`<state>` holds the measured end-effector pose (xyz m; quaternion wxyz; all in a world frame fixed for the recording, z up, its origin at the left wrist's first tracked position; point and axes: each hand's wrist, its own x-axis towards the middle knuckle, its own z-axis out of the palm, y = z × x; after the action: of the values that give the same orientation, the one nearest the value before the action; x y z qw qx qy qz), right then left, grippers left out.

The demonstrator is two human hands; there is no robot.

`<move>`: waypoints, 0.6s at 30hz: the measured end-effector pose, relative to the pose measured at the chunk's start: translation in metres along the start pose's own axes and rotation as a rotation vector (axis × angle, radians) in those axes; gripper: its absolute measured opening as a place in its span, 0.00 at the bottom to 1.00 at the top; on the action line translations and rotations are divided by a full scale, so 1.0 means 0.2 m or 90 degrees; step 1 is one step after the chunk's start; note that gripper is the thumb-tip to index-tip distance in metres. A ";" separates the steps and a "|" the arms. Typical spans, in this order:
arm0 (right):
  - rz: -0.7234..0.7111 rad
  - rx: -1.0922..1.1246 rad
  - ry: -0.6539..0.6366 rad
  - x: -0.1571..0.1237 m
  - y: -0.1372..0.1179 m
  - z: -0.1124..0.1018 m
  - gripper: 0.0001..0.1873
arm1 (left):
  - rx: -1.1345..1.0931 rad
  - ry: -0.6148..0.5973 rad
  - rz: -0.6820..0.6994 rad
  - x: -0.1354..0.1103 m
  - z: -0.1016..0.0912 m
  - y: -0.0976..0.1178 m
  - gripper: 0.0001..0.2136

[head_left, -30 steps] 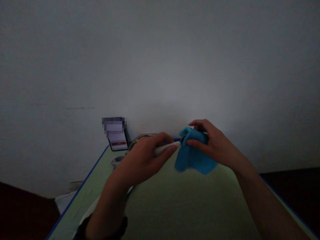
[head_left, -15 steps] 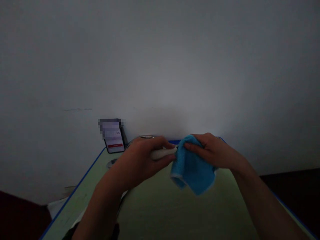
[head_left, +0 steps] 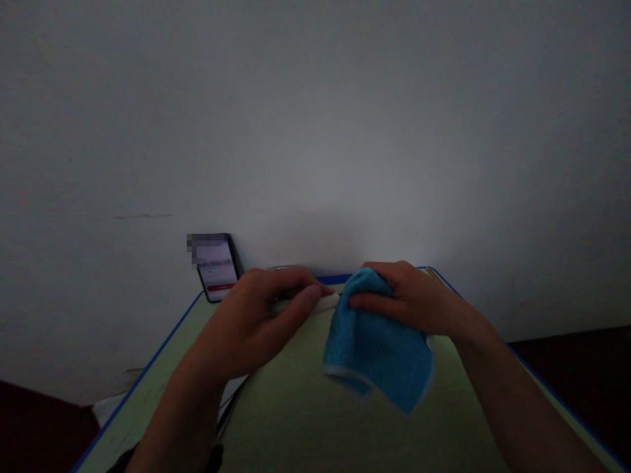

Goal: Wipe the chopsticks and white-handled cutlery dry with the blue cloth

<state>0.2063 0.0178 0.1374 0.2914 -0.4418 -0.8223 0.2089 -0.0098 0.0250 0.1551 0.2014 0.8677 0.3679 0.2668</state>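
My left hand (head_left: 261, 315) is closed around a slim white handle (head_left: 326, 303), held roughly level above the table. The handle's far end runs into a folded blue cloth (head_left: 382, 355), which hides whatever is attached there. My right hand (head_left: 414, 295) pinches this cloth around that end, thumb in front, and the loose part of the cloth hangs down. Both hands are close together, in front of the wall.
A phone (head_left: 217, 272) leans against the wall at the table's back left. Behind my left hand shows a metallic round rim (head_left: 283, 267). The pale green table (head_left: 305, 420) has blue edging. A flat white item with a dark edge (head_left: 231, 394) lies partly under my left forearm.
The left fingers have shifted on the handle, with the thumb now lying along it. The cloth and right hand have moved slightly left, and the cloth hangs lower. The view has shifted a little.
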 end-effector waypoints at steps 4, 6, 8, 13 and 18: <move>0.092 0.082 0.222 0.05 0.04 0.04 0.17 | -0.085 0.002 -0.064 0.00 0.00 -0.04 0.12; 0.138 0.143 0.291 0.06 0.07 0.07 0.19 | -0.097 -0.040 -0.073 0.01 0.02 -0.04 0.13; 0.171 0.197 0.327 0.07 0.09 0.09 0.21 | -0.086 -0.085 -0.073 0.01 0.04 -0.02 0.14; 0.174 0.292 0.313 0.07 0.10 0.14 0.19 | -0.054 -0.154 -0.050 0.02 0.09 0.02 0.16; 0.124 0.268 0.187 0.06 0.07 0.14 0.16 | -0.019 -0.149 -0.050 0.00 0.07 0.00 0.15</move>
<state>0.1917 0.0335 0.1119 0.4718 -0.4741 -0.6631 0.3359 -0.0006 0.0231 0.1454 0.2661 0.8748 0.3714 0.1614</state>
